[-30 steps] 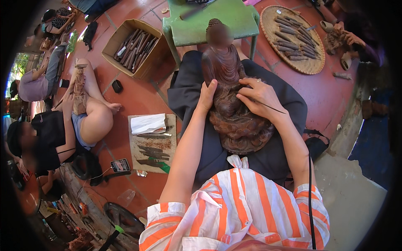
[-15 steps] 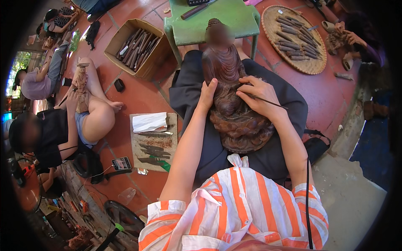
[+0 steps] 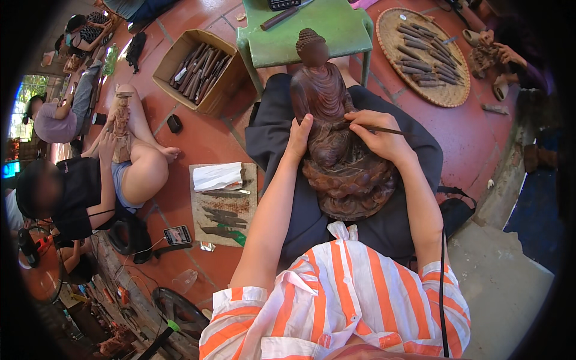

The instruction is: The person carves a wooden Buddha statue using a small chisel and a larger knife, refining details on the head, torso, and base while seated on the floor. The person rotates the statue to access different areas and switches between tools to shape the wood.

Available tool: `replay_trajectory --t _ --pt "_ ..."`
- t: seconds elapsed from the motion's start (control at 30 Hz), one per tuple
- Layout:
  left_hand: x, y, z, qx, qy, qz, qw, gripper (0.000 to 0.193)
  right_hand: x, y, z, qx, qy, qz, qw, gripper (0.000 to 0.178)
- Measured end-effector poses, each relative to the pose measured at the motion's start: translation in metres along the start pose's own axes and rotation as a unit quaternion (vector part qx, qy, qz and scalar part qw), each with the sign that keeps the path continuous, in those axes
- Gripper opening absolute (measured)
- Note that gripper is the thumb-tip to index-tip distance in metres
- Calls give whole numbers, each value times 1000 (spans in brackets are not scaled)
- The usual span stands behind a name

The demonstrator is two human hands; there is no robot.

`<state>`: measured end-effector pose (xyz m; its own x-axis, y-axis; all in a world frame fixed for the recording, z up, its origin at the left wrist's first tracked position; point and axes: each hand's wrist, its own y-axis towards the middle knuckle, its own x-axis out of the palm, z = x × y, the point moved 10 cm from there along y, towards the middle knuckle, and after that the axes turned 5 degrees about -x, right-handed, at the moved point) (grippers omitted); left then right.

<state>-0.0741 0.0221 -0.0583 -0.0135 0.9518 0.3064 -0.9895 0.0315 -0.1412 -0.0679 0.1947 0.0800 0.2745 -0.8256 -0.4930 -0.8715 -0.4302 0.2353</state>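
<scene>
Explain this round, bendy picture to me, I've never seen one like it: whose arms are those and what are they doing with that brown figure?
The picture comes from a wide fisheye camera worn on a person's head, looking down, so straight edges bend near the rim. The two bare forearms rising from the bottom belong to that person. The left hand steadies a dark wooden statue resting on the lap, a seated figure on a petal base. The right hand holds a thin carving tool against the statue. On the red tiled floor lie a cardboard box of tools, a mat with chisels, a round woven tray and a green stool. Another person sits at the left, holding a smaller pale carving.
</scene>
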Motion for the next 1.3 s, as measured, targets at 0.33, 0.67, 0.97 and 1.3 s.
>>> replay_trajectory --t 0.33,0.67,0.97,1.3 --pt "0 1 -2 -11 -7 -7 1000 69 1 2 -7 1 -24 -8 1000 15" --pt "2 1 -1 2 -3 -7 1000 70 2 6 -14 -29 -68 -25 997 16" --pt "1 0 1 7 -10 -4 1000 66 2 7 -12 8 -44 -32 998 16" --pt "-1 0 -3 10 -5 -7 1000 64 10 9 -33 -78 -129 -51 987 14"
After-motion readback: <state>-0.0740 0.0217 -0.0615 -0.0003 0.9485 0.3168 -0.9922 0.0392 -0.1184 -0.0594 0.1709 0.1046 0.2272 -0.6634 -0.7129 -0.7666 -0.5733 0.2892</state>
